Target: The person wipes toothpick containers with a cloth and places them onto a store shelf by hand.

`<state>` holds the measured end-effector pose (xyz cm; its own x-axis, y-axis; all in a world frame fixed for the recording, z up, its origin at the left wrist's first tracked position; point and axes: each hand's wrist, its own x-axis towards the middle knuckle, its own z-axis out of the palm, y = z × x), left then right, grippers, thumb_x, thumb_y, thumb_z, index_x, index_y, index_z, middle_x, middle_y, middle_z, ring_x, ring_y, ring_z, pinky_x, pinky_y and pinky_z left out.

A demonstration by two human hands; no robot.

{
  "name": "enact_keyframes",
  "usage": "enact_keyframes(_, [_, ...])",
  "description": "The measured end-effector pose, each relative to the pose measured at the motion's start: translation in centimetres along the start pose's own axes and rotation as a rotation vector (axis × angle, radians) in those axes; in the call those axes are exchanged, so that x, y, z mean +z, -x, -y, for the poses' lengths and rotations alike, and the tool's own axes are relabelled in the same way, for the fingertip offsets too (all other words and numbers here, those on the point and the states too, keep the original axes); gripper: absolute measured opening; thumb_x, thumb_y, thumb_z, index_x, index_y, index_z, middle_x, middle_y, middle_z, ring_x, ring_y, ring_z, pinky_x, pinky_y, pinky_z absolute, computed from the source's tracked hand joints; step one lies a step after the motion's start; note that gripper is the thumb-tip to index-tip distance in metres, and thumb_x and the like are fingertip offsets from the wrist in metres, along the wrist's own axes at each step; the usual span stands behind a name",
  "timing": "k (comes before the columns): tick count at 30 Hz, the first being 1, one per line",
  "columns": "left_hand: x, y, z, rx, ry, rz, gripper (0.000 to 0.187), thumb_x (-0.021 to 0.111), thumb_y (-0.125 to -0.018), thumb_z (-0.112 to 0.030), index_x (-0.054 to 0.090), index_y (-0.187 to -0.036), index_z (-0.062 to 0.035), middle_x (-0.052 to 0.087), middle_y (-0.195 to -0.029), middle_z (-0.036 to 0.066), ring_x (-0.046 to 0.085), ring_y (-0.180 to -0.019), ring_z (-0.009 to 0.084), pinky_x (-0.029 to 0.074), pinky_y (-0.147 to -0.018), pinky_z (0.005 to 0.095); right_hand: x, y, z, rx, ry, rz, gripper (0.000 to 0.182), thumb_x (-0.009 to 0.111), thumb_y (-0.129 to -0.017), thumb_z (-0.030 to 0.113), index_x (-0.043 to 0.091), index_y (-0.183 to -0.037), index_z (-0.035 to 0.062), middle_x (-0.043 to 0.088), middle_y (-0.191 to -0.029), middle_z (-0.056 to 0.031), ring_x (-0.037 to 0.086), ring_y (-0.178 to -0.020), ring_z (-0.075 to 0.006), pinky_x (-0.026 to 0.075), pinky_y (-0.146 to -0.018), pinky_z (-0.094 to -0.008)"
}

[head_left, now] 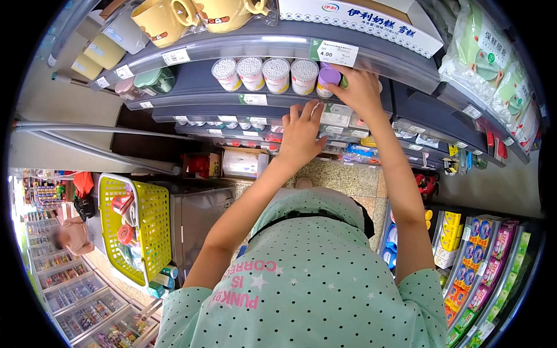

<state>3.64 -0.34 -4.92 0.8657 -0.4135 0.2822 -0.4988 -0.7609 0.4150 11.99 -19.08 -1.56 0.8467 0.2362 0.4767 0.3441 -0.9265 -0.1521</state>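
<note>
Head view: right hand (pixel 361 90) has fingers wrapped around the purple-lidded tub (pixel 329 78), upright at the right end of the cotton-swab row (pixel 264 74); left hand (pixel 301 134), fingers spread, rests on the shelf edge (pixel 255 100) just below.

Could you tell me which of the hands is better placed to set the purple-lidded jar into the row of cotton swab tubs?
The right hand, probably. It already grips the purple-lidded jar at the end of the cotton swab tubs. The left hand rests lower, on the edge of the shelf below, holding nothing.

Glossy plastic purple-lidded jar (pixel 328 78), yellow plastic basket (pixel 152 223)
</note>
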Motion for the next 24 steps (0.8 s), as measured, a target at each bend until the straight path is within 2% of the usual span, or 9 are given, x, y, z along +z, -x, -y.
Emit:
enact_keyframes(4, [-0.1, 0.4, 0.2, -0.006, -0.003, 0.007, 0.078, 0.081, -0.072, -0.018, 0.048, -0.141, -0.0051, 0.048, -0.143, 0.010, 0.047, -0.120, 0.0360, 0.042, -0.095, 0.0504, 0.4, 0.3, 0.2, -0.038, 0.057, -0.093, 0.056, 0.079, -0.076, 0.047, 0.071, -0.125, 0.0196, 0.072, -0.116, -0.0123, 0.062, -0.114, -0.0372, 0.043, -0.098, -0.0491])
enact_keyframes(7, [-0.5, 0.7, 0.0, -0.020, 0.002, 0.013, 0.079, 0.081, -0.072, -0.019, 0.048, -0.141, -0.0049, 0.048, -0.143, 0.010, 0.046, -0.120, 0.0363, 0.042, -0.097, 0.0503, -0.7, 0.7, 1.8, 0.041, 0.073, -0.120, 0.055, 0.080, -0.076, 0.044, 0.071, -0.124, 0.0189, 0.069, -0.120, -0.0108, 0.057, -0.114, -0.0380, 0.042, -0.098, -0.0491])
enact_keyframes(10, [-1.5, 1.3, 0.0, -0.009, 0.029, -0.027, 0.077, 0.082, -0.071, -0.020, 0.050, -0.138, -0.0014, 0.046, -0.143, 0.011, 0.046, -0.120, 0.0359, 0.042, -0.094, 0.0505, -1.7, 1.5, 4.4, 0.055, -0.084, -0.236, 0.053, 0.082, -0.075, 0.039, 0.072, -0.122, 0.0158, 0.067, -0.119, -0.0095, 0.056, -0.108, -0.0364, 0.041, -0.098, -0.0480])
enact_keyframes(11, [-2.1, 1.6, 0.0, -0.026, 0.036, -0.025, 0.076, 0.081, -0.071, -0.018, 0.049, -0.138, -0.0018, 0.046, -0.143, 0.011, 0.046, -0.120, 0.0364, 0.042, -0.095, 0.0511, -2.6, 1.8, 5.6, 0.002, -0.228, -0.293, 0.049, 0.083, -0.075, 0.032, 0.072, -0.119, 0.0126, 0.065, -0.112, -0.0082, 0.054, -0.101, -0.0328, 0.042, -0.095, -0.0449])
enact_keyframes(14, [-4.0, 2.5, 0.0, -0.069, 0.071, -0.032, 0.076, 0.079, -0.071, -0.015, 0.049, -0.140, -0.0030, 0.046, -0.144, 0.011, 0.046, -0.120, 0.0377, 0.042, -0.096, 0.0527, -3.5, 3.3, 9.6, 0.070, -0.491, -0.208, 0.043, 0.080, -0.077, 0.031, 0.072, -0.114, 0.0111, 0.063, -0.106, -0.0058, 0.053, -0.104, -0.0312, 0.040, -0.095, -0.0455])
enact_keyframes(18, [-5.4, 3.7, 1.0, -0.096, 0.135, -0.110, 0.077, 0.075, -0.071, -0.013, 0.049, -0.143, -0.0054, 0.047, -0.143, 0.012, 0.046, -0.120, 0.0399, 0.042, -0.095, 0.0531, -4.1, 4.1, 14.0, -0.028, -0.649, -0.267, 0.036, 0.079, -0.075, 0.015, 0.072, -0.110, 0.0075, 0.063, -0.101, -0.0074, 0.053, -0.098, -0.0281, 0.044, -0.087, -0.0397])
enact_keyframes(21, [-7.0, 4.4, 1.7, -0.089, 0.182, -0.249, 0.072, 0.072, -0.074, -0.015, 0.050, -0.143, -0.0068, 0.050, -0.142, 0.012, 0.047, -0.120, 0.0395, 0.042, -0.094, 0.0502, -3.9, 3.8, 16.3, -0.071, -0.741, -0.256, 0.036, 0.078, -0.076, 0.014, 0.071, -0.110, 0.0065, 0.064, -0.102, -0.0082, 0.054, -0.098, -0.0288, 0.044, -0.088, -0.0398])
enact_keyframes(24, [-9.6, 5.7, 2.6, -0.156, 0.171, -0.259, 0.070, 0.071, -0.075, -0.015, 0.051, -0.141, -0.0064, 0.051, -0.143, 0.012, 0.048, -0.119, 0.0387, 0.042, -0.094, 0.0486, -3.5, 3.0, 18.4, -0.114, -0.804, -0.247, 0.035, 0.078, -0.076, 0.015, 0.071, -0.109, 0.0071, 0.064, -0.102, -0.0078, 0.055, -0.098, -0.0292, 0.043, -0.089, -0.0413])
